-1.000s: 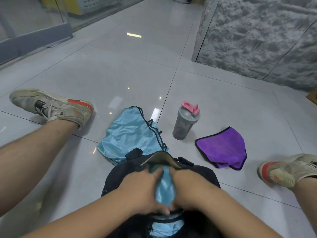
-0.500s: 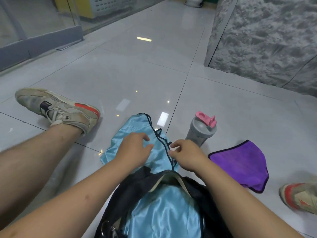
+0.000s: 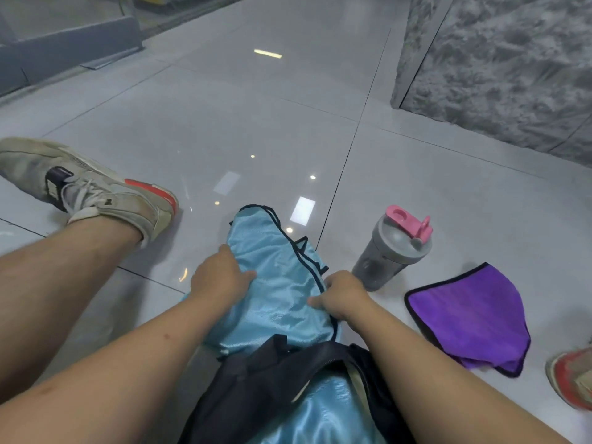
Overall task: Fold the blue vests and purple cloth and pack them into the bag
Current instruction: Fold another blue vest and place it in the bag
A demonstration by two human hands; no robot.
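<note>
Gripping the second blue vest on the floor

Head view: both hands are on a blue vest (image 3: 275,283) that lies on the tiled floor (image 3: 224,123), just beyond the black bag (image 3: 256,379). The left hand (image 3: 217,280) presses on the left edge of the vest, and its fingers (image 3: 246,275) are curled into the fabric. The right hand (image 3: 339,296) holds the right edge near the dark trim, fingers closed on the cloth. Another blue vest (image 3: 326,411) is already inside the open bag, between the forearms. The purple cloth (image 3: 464,318) lies flat on the floor to the right, apart from the hands. A grey shaker bottle (image 3: 387,254) with a pink lid stands between the vest and the purple cloth. A worn sneaker (image 3: 86,187) rests on the left.
</note>
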